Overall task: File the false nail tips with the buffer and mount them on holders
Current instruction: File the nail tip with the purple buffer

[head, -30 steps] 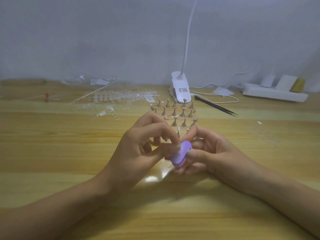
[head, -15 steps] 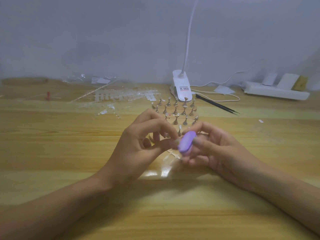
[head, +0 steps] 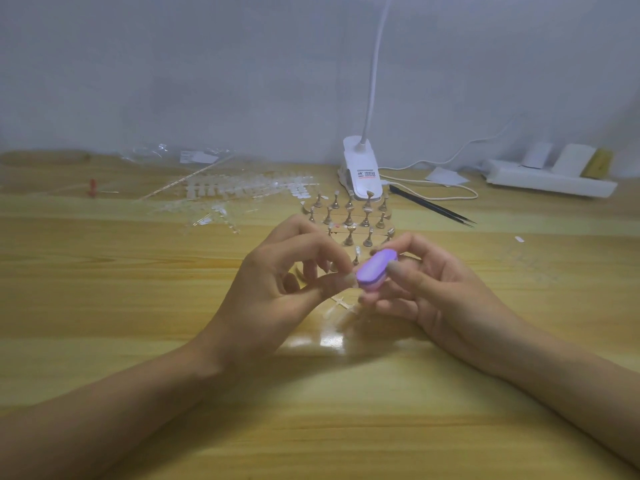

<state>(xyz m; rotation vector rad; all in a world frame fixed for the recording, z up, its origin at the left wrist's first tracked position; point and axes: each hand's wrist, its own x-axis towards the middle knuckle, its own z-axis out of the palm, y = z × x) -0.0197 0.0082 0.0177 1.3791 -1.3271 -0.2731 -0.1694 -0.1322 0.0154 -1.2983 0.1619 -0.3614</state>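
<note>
The buffer [head: 375, 270] sits in the grip of the right hand [head: 436, 296], above the middle of the tabletop [head: 104, 306]. The thumb presses its near-right edge and the forefinger curls over its far end, while the other fingers lie curled beneath. It is tilted, its far end raised and its broad face turned up and to the left. Its near-left end meets the fingertips of the left hand [head: 277, 285]. There the thumb and forefinger are pressed together on a false nail tip [head: 352, 276], a pale sliver too small to make out in any detail. The other left fingers curl loosely behind.

The buffer is a short, rounded oval block with a bright violet face and a paler pinkish band along its near edge.

Just beyond the hands stand rows of small metal holders [head: 349, 218], a few with clear tips on top. Under the hands lie some clear plastic offcuts [head: 341, 306]. Far left of the holders are strips of clear nail tips [head: 242, 190] and a crumpled plastic bag [head: 180, 154]. At the far edge stands a white clip lamp [head: 362, 174], with black tweezers [head: 433, 206] to its right and a white power strip [head: 550, 180] further right.
</note>
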